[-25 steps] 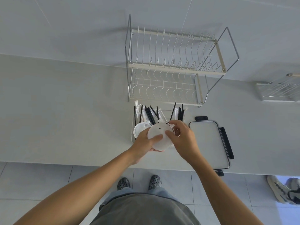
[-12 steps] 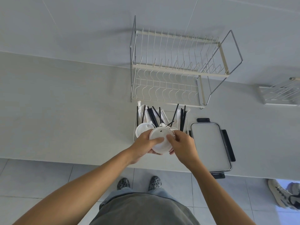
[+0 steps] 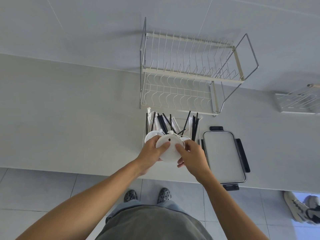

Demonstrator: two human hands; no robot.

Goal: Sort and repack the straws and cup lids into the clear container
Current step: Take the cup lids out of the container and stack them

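Both hands hold 1 white lid flat side up, just above the near end of the clear container on the counter. The left hand grips the lid's left edge, thumb laid across its top and the other fingers curled beneath. The right hand pinches the lid's right edge, thumb on top and fingers under it. A small dark hole shows near the lid's far rim.

Inside the container, black straws and white paper-wrapped straws lean against its far end, some poking above the rim. Another white lid lies in the container's left side, just beyond the left hand.

The container's cover, with dark clips, lies flat on the counter just right of the container. A wire dish rack with 2 tiers stands behind the container, by the wall.
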